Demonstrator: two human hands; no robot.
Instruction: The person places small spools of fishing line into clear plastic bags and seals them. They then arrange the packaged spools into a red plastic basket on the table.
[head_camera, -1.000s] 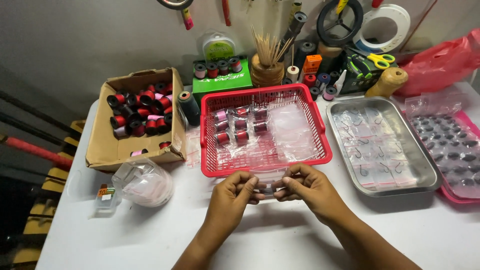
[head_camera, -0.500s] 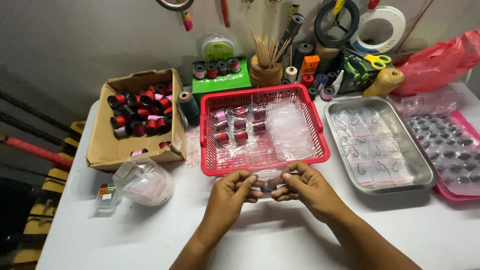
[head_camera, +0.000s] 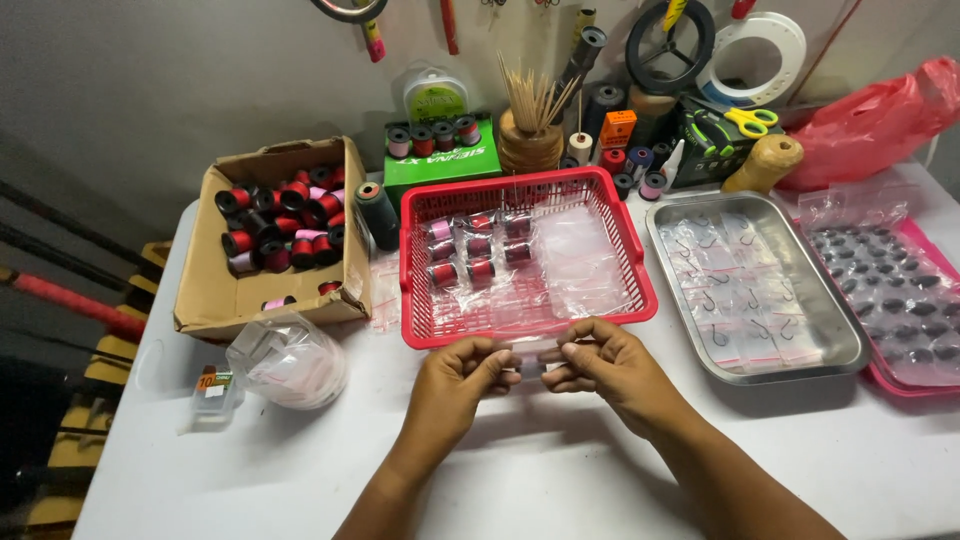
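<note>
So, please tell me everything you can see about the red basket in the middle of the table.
The red basket is rectangular, of plastic lattice with a solid rim, and stands flat on the white table. Inside lie small bagged spools in rows at its left and loose clear bags at its right. A cardboard box is to its left, a metal tray to its right. Both hands work just before its front rim, seemingly not touching it.

Basket (head_camera: 640, 290) red, mesh pattern. Spools (head_camera: 280, 225) in brown cardboard box (head_camera: 210, 290) red, black, few pink. Metal tray (head_camera: 850, 355) silver. Scissors (head_camera: 750, 122) yellow-handled. Table (head_camera: 560, 480) white. Small bag (head_camera: 533, 352) between hands clear.
</note>
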